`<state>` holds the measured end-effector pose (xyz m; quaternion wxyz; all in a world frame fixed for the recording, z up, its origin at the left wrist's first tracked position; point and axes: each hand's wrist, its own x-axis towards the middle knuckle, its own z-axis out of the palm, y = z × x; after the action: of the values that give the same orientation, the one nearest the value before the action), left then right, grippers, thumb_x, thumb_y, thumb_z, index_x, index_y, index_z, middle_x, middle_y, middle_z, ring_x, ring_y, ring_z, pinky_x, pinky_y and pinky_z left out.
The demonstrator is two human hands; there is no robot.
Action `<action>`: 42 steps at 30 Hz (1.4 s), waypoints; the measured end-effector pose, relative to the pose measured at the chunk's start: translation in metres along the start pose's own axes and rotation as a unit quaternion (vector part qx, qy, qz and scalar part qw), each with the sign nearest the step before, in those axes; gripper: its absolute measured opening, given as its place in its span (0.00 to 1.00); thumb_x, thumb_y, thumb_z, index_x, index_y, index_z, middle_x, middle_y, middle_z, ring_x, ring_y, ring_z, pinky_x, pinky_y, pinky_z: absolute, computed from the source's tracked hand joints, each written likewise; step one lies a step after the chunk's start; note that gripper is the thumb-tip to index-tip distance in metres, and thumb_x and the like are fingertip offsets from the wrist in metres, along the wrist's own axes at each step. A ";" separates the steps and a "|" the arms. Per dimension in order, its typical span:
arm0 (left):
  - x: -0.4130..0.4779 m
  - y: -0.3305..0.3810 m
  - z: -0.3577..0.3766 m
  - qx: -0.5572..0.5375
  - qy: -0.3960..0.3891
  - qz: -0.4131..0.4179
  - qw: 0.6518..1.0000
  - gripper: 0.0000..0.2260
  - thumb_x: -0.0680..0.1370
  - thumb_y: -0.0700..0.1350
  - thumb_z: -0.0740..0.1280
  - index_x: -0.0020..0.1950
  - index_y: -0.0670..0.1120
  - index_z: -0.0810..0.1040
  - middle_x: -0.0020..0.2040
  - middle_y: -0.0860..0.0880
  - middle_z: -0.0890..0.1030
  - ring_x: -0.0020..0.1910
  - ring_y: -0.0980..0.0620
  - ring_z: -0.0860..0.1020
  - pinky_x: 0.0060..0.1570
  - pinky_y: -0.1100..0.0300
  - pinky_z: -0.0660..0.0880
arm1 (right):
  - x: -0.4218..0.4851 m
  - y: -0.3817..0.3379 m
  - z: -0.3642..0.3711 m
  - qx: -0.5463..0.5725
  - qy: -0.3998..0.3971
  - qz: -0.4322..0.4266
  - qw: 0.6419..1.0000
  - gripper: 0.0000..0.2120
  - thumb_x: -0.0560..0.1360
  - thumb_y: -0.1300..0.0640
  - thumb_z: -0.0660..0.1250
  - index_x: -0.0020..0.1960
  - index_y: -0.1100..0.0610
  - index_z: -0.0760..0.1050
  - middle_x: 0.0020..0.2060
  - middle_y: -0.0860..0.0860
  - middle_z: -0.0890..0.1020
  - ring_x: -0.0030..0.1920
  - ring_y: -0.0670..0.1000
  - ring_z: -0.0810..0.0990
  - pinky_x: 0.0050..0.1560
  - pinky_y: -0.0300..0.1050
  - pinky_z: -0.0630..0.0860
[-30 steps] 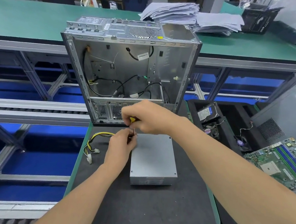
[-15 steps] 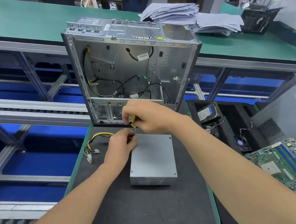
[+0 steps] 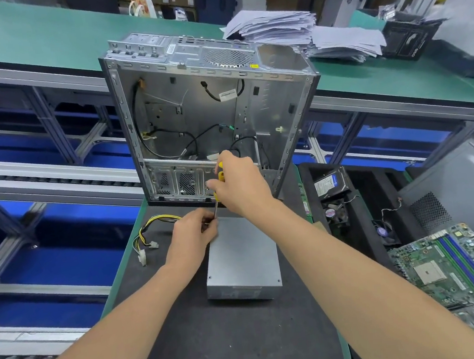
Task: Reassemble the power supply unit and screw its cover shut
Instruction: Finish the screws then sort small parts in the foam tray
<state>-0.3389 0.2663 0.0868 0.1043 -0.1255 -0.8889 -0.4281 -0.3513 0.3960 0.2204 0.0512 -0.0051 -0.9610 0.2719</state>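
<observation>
A black mat (image 3: 231, 339) covers the narrow green-edged bench (image 3: 116, 286). The grey power supply unit (image 3: 243, 259) lies flat near the mat's middle. An open computer case (image 3: 212, 112) stands upright at the far edge, and yellow-and-black cables (image 3: 148, 234) trail toward the left edge.

Nothing is reading cleanly. White tag (image 3: 227, 94) on a cable inside the computer case (image 3: 277, 103), label on the hard drive (image 3: 327, 183) at right of centre, yellow sticker (image 3: 254, 66) on the case top, and white print on the black box (image 3: 407, 38) at upper right are all blurring out.
</observation>
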 end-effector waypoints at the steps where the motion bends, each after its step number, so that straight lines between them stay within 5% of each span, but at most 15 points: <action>1: 0.000 0.000 0.000 -0.002 -0.004 -0.004 1.000 0.04 0.78 0.40 0.73 0.51 0.42 0.83 0.43 0.50 0.83 0.41 0.52 0.80 0.45 0.56 0.77 | -0.003 0.001 0.003 0.017 -0.005 0.002 1.000 0.14 0.80 0.52 0.70 0.59 0.56 0.69 0.49 0.57 0.80 0.49 0.62 0.79 0.48 0.56 0.79; 5: 0.001 0.000 -0.001 0.006 -0.011 -0.005 1.000 0.03 0.79 0.42 0.73 0.50 0.43 0.82 0.42 0.52 0.81 0.40 0.53 0.78 0.41 0.61 0.70 | -0.002 0.012 -0.008 -0.006 -0.030 -0.054 0.998 0.11 0.80 0.48 0.69 0.55 0.52 0.71 0.47 0.51 0.79 0.48 0.56 0.78 0.48 0.52 0.76; 9: 0.002 0.000 -0.002 0.022 -0.008 -0.005 1.000 0.04 0.79 0.42 0.72 0.48 0.43 0.81 0.40 0.53 0.79 0.39 0.53 0.76 0.39 0.64 0.65 | -0.001 0.017 -0.022 0.085 -0.147 -0.129 0.977 0.07 0.80 0.59 0.70 0.55 0.49 0.77 0.51 0.46 0.82 0.52 0.47 0.81 0.53 0.47 0.78; 13: 0.000 0.002 -0.003 0.024 -0.008 -0.006 1.000 0.05 0.79 0.43 0.72 0.46 0.44 0.79 0.37 0.53 0.76 0.37 0.52 0.73 0.36 0.70 0.64 | -0.007 0.013 -0.011 0.100 -0.083 -0.112 0.985 0.04 0.78 0.59 0.72 0.52 0.52 0.80 0.46 0.47 0.84 0.47 0.50 0.83 0.51 0.49 0.80; 17: 0.001 0.003 -0.003 0.022 -0.012 -0.014 1.000 0.04 0.79 0.43 0.71 0.47 0.43 0.79 0.37 0.51 0.77 0.37 0.51 0.73 0.37 0.62 0.63 | -0.005 0.005 -0.005 0.097 -0.060 -0.073 0.991 0.07 0.76 0.58 0.75 0.46 0.52 0.77 0.39 0.47 0.83 0.42 0.54 0.84 0.50 0.58 0.83; 23: 0.000 0.005 -0.004 0.016 -0.019 -0.020 0.999 0.04 0.80 0.43 0.71 0.50 0.43 0.81 0.42 0.49 0.81 0.41 0.50 0.77 0.42 0.59 0.69 | -0.008 0.007 -0.007 0.079 -0.034 -0.069 0.994 0.08 0.76 0.54 0.76 0.47 0.52 0.77 0.41 0.47 0.83 0.44 0.51 0.82 0.47 0.48 0.79; 27: 0.002 0.002 -0.007 0.024 -0.042 0.007 0.999 0.04 0.81 0.44 0.70 0.52 0.44 0.79 0.46 0.50 0.80 0.45 0.52 0.77 0.44 0.58 0.71 | -0.015 0.020 -0.021 0.083 -0.016 -0.067 0.994 0.08 0.75 0.53 0.77 0.50 0.53 0.81 0.44 0.48 0.85 0.48 0.50 0.83 0.53 0.50 0.80; 32: 0.014 0.011 -0.013 0.087 -0.064 -0.005 0.994 0.02 0.84 0.48 0.65 0.53 0.51 0.77 0.50 0.54 0.77 0.51 0.51 0.75 0.45 0.51 0.71 | -0.031 0.062 -0.041 0.079 -0.015 -0.025 0.996 0.08 0.74 0.51 0.77 0.44 0.50 0.78 0.40 0.47 0.86 0.46 0.50 0.85 0.45 0.51 0.84; 39: 0.026 0.075 0.005 -0.100 -0.059 -0.017 0.993 0.02 0.79 0.44 0.73 0.47 0.51 0.83 0.40 0.56 0.84 0.40 0.60 0.80 0.41 0.69 0.72 | -0.058 0.138 -0.069 0.002 -0.202 -0.029 0.979 0.14 0.74 0.58 0.73 0.57 0.47 0.75 0.42 0.44 0.84 0.37 0.45 0.83 0.40 0.47 0.82; 42: 0.021 0.114 0.041 -0.210 -0.074 -0.088 0.971 0.01 0.78 0.44 0.73 0.47 0.49 0.85 0.40 0.52 0.86 0.37 0.56 0.83 0.40 0.62 0.79 | -0.073 0.175 -0.075 0.000 -0.200 -0.018 0.980 0.11 0.76 0.59 0.69 0.56 0.47 0.77 0.40 0.42 0.82 0.40 0.44 0.80 0.42 0.43 0.77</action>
<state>-0.3268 0.3698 0.1519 -0.0287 -0.0968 -0.7917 -0.6025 -0.2739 0.5811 0.1854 -0.1368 0.0662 -0.9518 0.2663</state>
